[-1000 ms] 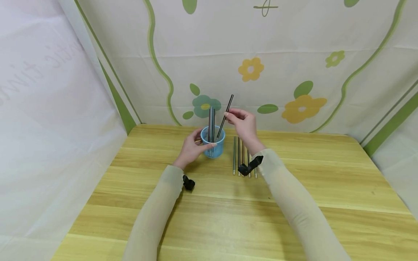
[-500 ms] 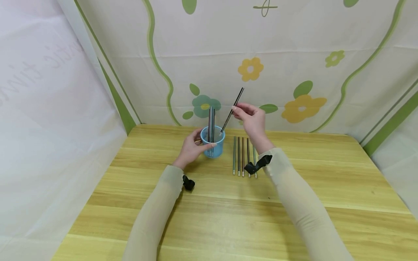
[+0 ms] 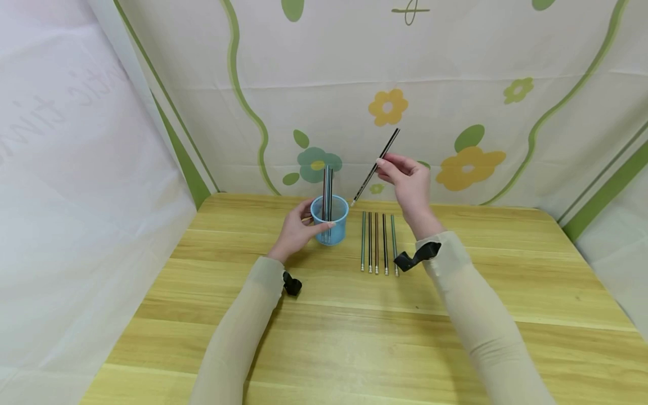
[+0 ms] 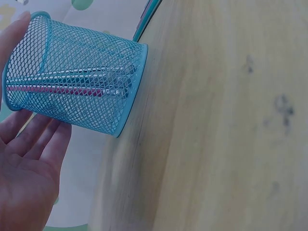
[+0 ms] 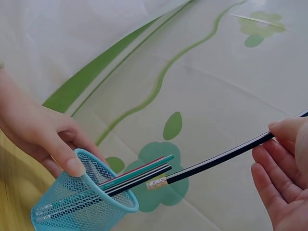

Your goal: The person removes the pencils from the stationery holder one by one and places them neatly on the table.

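Note:
My left hand (image 3: 296,232) grips a blue mesh pencil cup (image 3: 339,232), thumb on the near side and fingers round the far side. The cup stands upright on the table. Several pencils (image 3: 327,188), teal, red and black among them, lean inside it. A black-and-white striped pencil (image 3: 367,183) is pinched between thumb and fingertips of my right hand (image 3: 413,188). It slants in the air, with its eraser end (image 5: 157,183) low and close to the cup's rim but outside it. More pencils (image 3: 377,242), teal, black and dark red, lie in a row right of the cup.
The wooden table (image 3: 324,337) spreads toward the front and both sides. Behind its far edge hangs a white cloth (image 3: 324,112) with printed flowers. Another white cloth (image 3: 76,225) hangs along the left side. My right forearm passes just right of the pencil row.
My right hand has drawn the striped pencil up and to the right; its eraser end has come out of the cup. My left hand and the cup stay put.

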A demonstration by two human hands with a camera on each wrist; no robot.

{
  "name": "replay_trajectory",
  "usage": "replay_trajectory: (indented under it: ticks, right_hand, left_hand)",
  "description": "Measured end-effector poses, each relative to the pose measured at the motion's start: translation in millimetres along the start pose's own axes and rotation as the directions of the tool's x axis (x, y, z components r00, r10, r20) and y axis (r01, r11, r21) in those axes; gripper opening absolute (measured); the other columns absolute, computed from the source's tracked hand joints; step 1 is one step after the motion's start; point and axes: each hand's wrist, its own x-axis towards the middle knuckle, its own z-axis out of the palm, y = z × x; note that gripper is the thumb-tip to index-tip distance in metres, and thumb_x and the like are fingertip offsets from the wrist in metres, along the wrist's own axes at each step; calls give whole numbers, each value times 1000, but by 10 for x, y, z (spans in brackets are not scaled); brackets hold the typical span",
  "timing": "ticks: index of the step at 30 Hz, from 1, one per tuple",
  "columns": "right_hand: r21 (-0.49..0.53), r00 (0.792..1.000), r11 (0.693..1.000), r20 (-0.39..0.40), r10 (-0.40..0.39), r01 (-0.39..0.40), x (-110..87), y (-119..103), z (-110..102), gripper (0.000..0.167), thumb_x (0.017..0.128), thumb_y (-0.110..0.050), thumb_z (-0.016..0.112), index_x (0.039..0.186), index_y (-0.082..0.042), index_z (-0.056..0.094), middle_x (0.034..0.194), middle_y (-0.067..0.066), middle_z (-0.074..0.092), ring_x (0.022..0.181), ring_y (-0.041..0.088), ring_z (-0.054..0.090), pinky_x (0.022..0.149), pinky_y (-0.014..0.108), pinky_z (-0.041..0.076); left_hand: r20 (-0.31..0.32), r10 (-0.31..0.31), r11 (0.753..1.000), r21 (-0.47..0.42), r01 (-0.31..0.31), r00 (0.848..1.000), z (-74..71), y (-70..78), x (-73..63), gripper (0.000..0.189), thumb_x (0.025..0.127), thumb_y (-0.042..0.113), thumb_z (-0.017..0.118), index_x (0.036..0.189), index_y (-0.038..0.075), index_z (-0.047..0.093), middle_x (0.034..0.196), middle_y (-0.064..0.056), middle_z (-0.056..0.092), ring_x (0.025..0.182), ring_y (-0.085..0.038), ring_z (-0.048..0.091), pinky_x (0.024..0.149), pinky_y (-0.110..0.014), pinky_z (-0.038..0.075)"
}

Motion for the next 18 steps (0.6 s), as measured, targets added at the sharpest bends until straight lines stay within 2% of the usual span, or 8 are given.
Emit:
replay_trajectory:
  ticks: [4,8,18]
  right_hand:
    - [9,1000,1000,0,-3,3,-13,-19,-66,33,89,-20,82,114,1,73,103,14,73,91,26,71,86,35,58]
    - [27,1000,1000,-2,0,0,-19,-15,-129,32,89,-19,82,113,1,73,102,13,73,90,25,71,90,41,57]
    - [11,1000,1000,-22,-4,5,-33,13,-291,38,89,-19,82,116,5,72,101,12,74,87,21,73,84,37,59]
  left_hand:
    - [-6,-5,1000,2,5,1000,2,5,1,78,81,31,90,145,8,51,129,-6,61,117,-23,59,104,-38,48]
    - [-10,-6,1000,5,6,1000,-2,11,-6,79,81,32,90,145,8,52,129,-4,62,117,-22,59,103,-37,49]
    - [-6,3,1000,11,-3,1000,-9,3,-2,79,81,35,89,145,10,52,129,-4,62,117,-22,59,103,-38,49]
